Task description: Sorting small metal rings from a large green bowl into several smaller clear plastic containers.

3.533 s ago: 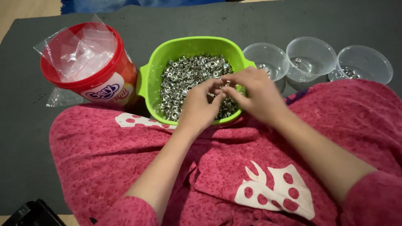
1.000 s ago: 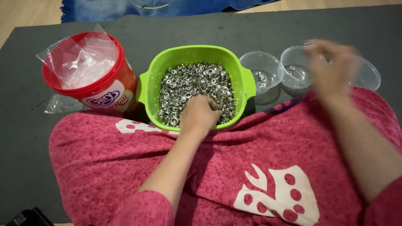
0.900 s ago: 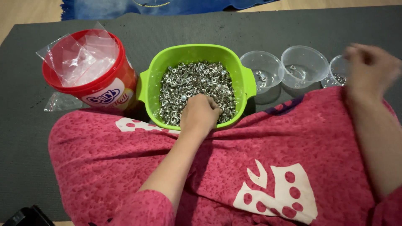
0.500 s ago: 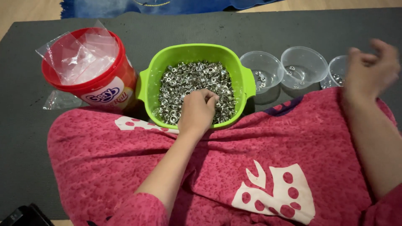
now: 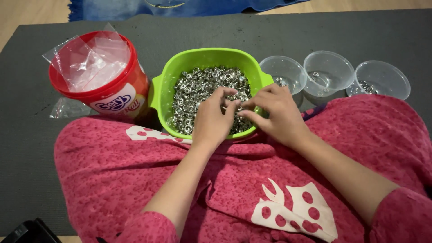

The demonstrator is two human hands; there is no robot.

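A red plastic tub (image 5: 105, 85) stuffed with clear plastic bags (image 5: 92, 56) stands left of a green plastic bowl (image 5: 204, 58) heaped with small silver metal eyelets (image 5: 198, 87), where the left hand (image 5: 213, 119) and right hand (image 5: 274, 114) meet, fingers pinching eyelets together; three clear plastic cups (image 5: 330, 72) line the grey mat (image 5: 27, 148) at right.

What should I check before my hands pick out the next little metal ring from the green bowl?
1. Green bowl upright on the mat: ok.
2. Metal rings left in it: ok, plenty.
3. Left hand and right hand both over the bowl: ok.
4. A ring pinched between the fingers: cannot tell, too small.
5. Three clear cups upright beside the bowl: ok.
6. Red tub of plastic bags out of the hands' way: ok.
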